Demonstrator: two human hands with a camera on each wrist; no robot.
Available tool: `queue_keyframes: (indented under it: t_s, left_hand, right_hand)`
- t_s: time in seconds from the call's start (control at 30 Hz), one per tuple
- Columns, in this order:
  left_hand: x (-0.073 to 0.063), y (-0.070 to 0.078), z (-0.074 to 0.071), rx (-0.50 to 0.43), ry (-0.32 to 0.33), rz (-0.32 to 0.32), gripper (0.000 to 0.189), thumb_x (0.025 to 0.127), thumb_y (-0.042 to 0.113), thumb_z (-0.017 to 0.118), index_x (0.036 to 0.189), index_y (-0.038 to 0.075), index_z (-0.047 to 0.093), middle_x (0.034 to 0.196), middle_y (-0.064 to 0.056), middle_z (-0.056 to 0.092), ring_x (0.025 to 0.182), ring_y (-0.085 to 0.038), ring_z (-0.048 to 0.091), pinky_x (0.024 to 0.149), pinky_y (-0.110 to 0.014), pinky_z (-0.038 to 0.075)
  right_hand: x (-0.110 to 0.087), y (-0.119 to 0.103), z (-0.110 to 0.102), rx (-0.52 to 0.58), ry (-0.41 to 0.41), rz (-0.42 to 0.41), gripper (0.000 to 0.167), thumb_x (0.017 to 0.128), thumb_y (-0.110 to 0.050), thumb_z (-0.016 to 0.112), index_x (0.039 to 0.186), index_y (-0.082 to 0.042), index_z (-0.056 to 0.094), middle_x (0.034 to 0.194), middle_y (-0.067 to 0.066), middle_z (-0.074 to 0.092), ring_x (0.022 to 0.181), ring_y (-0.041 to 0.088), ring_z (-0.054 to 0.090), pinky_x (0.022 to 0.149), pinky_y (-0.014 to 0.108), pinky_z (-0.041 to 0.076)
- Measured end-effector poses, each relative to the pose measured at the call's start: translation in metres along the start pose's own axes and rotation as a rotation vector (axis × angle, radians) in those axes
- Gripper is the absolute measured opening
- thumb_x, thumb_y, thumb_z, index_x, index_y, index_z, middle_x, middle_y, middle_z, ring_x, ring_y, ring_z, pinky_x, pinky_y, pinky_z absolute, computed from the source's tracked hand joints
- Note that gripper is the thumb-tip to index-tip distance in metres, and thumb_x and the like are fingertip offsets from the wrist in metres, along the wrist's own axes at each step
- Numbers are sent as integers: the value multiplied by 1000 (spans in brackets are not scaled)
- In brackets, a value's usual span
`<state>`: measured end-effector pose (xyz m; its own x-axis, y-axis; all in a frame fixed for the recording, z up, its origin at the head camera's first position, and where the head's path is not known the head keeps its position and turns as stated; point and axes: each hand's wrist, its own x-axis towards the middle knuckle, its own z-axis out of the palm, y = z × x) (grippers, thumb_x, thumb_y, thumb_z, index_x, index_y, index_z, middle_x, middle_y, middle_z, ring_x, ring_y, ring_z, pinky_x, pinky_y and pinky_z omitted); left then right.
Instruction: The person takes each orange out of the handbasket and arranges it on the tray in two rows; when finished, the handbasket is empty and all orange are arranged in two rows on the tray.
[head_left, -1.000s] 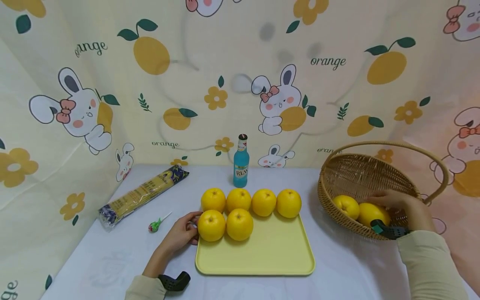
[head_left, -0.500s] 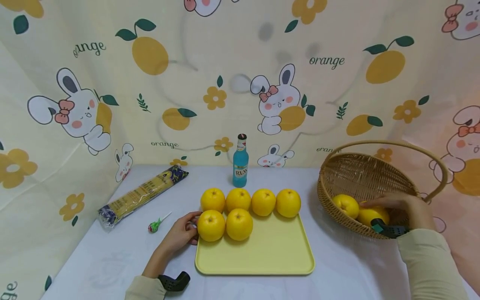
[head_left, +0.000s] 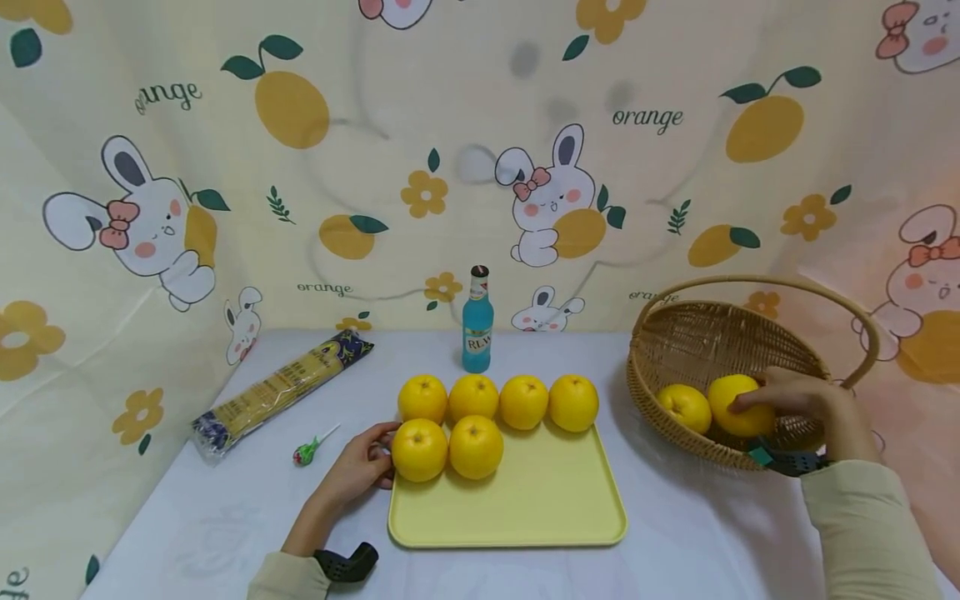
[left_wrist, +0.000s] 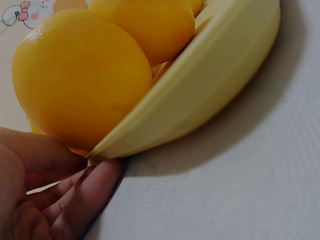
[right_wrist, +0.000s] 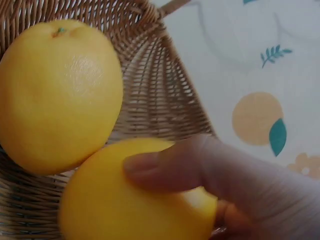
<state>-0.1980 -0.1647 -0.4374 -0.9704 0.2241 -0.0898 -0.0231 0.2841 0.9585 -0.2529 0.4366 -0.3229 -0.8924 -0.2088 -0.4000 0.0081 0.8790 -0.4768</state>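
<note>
My left hand (head_left: 356, 467) pinches the left rim of the yellow tray (head_left: 547, 504), thumb above and fingers below, as the left wrist view shows. Several oranges (head_left: 477, 447) sit at the tray's back and left, in a full back row and a partial second row. To the right, my right hand (head_left: 806, 394) reaches into the wicker basket (head_left: 708, 337) and grips a yellow orange (right_wrist: 115, 195), the thumb lying across it; its other fingers are mostly hidden. A second orange (right_wrist: 60, 95) lies beside it in the basket.
A blue bottle (head_left: 477, 329) stands behind the tray. At the left lie a lollipop (head_left: 305, 453) and a long packet of noodles (head_left: 285, 392). The basket's handle (head_left: 795, 287) arches over its opening. A patterned curtain (head_left: 450, 167) hangs behind the table.
My right hand has closed round the right-hand orange in the basket and raised or turned it slightly. The left hand stays at the tray rim. The head view has shifted slightly.
</note>
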Motion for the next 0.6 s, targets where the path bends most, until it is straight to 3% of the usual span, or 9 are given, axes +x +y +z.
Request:
queue_keyframes:
  t_s: [0.1,0.23,0.43,0.6]
  left_hand:
    - [1,0,0,3,5,-8,50,82,-5,54,132,0,46,104,-15,50,70,-21,54,56,-32,56]
    - [2,0,0,9,6,-9,51,82,-5,54,132,0,46,104,-15,50,70,-21,54,56,-32,56]
    - [2,-1,-1,9,1,-6,51,83,-5,54,132,0,45,105,-15,50,70,-20,54,56,-32,56]
    - [1,-1,-1,9,-3,-3,51,82,-5,54,132,0,45,105,-16,50,70,-21,54,57,-32,56]
  right_hand:
    - [2,1,5,-22,132,-73,57,85,-33,61,115,14,46,97,16,56,84,23,51,67,31,45]
    - [-4,-7,7,-10,254,-187,65,83,-26,66,127,10,36,111,22,52,91,23,52,71,32,47]
    - [-11,-32,16,24,369,-329,67,77,-16,72,130,-2,34,114,16,50,86,8,51,67,26,48]
    - [-8,-54,28,52,424,-460,73,73,-9,76,132,-4,33,116,6,47,90,6,50,72,23,48]
